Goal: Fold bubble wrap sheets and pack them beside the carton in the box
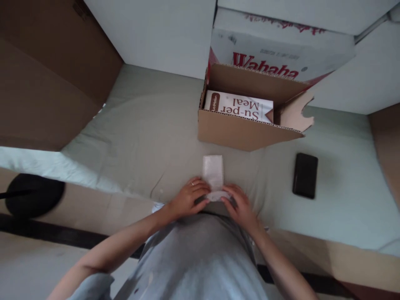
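A small white rectangular packet [213, 171] lies flat on the pale green cloth [150, 137], close to my body. Its far part is smooth and flat, while the near end looks curled or folded. My left hand [191, 196], with a ring on one finger, has its thumb and fingers closed on the left corner of that near end. At the right corner, my right hand [240, 204] pinches the same end between thumb and fingers. Whether anything is inside the packet cannot be seen.
Beyond the packet stands an open cardboard box [231, 131] holding a white "Su-per Meal" carton [240, 107]. A large white "Wahaha" box [281, 50] is behind it. To the right lies a black rectangular object [305, 175]. A brown panel [56, 75] rises at left.
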Demonstrator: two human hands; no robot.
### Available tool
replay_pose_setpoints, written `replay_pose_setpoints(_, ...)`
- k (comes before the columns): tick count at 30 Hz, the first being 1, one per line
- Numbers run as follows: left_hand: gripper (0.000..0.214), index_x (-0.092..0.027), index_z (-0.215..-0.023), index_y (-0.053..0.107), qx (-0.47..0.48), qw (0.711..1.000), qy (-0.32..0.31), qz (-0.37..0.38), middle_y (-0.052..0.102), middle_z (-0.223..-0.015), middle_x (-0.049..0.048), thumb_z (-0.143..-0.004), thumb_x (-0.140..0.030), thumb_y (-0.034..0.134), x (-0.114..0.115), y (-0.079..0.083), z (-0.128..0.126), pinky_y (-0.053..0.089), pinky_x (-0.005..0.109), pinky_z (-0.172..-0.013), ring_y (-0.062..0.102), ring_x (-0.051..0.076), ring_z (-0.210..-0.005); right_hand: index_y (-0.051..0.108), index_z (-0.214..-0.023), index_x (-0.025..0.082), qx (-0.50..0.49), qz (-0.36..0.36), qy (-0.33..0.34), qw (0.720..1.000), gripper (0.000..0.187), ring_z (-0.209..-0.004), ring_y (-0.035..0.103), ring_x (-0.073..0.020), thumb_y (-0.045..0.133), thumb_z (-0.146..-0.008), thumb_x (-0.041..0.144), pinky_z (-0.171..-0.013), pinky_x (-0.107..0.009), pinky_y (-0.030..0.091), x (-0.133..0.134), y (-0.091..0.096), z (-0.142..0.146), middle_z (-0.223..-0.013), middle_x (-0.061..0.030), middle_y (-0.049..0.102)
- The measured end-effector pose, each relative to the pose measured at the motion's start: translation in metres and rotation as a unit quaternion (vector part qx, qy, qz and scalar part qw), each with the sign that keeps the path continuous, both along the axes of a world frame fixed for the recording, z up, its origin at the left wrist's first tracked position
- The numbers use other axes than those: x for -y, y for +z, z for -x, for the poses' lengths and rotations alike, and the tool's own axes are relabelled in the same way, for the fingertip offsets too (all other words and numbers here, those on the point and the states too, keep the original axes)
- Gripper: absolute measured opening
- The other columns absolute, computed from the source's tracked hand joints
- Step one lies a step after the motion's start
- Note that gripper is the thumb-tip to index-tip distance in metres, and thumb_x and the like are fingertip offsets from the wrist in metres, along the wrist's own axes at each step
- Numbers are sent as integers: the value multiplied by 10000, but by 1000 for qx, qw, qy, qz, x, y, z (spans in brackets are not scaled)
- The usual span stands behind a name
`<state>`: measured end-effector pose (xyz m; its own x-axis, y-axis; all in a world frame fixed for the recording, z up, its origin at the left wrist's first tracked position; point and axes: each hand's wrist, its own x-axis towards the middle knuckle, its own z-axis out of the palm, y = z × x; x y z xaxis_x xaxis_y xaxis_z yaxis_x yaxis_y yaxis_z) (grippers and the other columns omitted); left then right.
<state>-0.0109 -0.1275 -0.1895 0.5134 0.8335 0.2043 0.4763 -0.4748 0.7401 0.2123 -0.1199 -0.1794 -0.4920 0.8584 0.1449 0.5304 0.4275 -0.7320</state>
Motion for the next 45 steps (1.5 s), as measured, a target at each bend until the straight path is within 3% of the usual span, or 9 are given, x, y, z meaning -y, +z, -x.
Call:
replay_pose_setpoints(4,278,-167,-966,608,-8,998,47,30,679,-986,73,-825,-404,574,-2,7,-8,218,511,-1122,605,202,-996,548,-1157,239,-13,21,-56,998,268,-916,615,-207,511,-895,279,-804,-384,529,-4,-6,10,-981,-76,659)
replay_pose_setpoints(9,239,-182,-808,615,-1,992,92,84,664,-798,34,-907,-293,427,-10,9,-11,332,465,-1038,607,166,-831,476,-1275,243,-31,-32,-106,993,398,-1013,598,-236,520,-882,295,-866,-433,512,-6,-3,12,-1064,-99,625)
replay_pose_setpoints(13,359,-175,-615,541,23,983,130,130,530,-578,-23,-916,-307,397,-21,9,-13,407,400,-914,523,129,-622,465,-1309,251,46,-137,-4,989,497,-1303,399,-298,594,-833,310,-1013,-516,411,-3,1,5,-1332,-115,506)
replay_pose_setpoints(19,386,-166,-590,552,10,980,94,173,498,-514,-52,-915,-312,403,-30,14,-13,411,400,-892,472,102,-529,444,-1342,203,168,-122,96,973,505,-1389,273,-253,462,-844,127,-1053,-511,376,-12,-7,7,-1374,-88,506)
replay_pose_setpoints(24,252,-128,-1017,626,3,990,128,52,649,-1059,109,-912,-210,413,-32,16,-1,440,392,-938,562,212,-1049,535,-1245,190,163,-114,116,973,465,-1339,356,-273,478,-790,108,-1070,-548,342,-22,-2,8,-1260,-96,592)
replay_pose_setpoints(28,440,-152,-1246,524,-107,994,3,-23,478,-1394,102,-845,-37,383,-45,9,8,229,511,-1122,263,248,-1389,537,-1235,189,158,-111,107,975,461,-1342,333,-276,479,-786,99,-1046,-531,378,-16,-4,6,-1335,-113,515)
replay_pose_setpoints(33,546,-207,-1275,496,-148,980,-134,-11,436,-1442,46,-792,22,385,-69,4,7,113,537,-1153,160,215,-1436,551,-1219,253,145,-129,35,980,473,-1302,336,-289,503,-782,78,-1019,-520,400,-1,-15,6,-1365,-107,415)
replay_pose_setpoints(39,573,-208,-1255,477,-133,978,-160,13,382,-1478,35,-741,33,400,-77,6,2,54,526,-1165,138,199,-1440,519,-1267,263,152,-130,30,979,509,-1248,372,-289,529,-787,98,-1023,-528,383,4,-18,7,-1268,-105,492)
replay_pose_setpoints(45,790,-182,-1399,273,-50,985,-151,66,382,-1471,83,-641,-28,437,-73,12,7,68,545,-1165,152,216,-1438,354,-1373,226,62,-32,37,997,551,-1160,498,-263,496,-841,200,-1035,-537,365,-14,-10,2,-1179,-103,592)
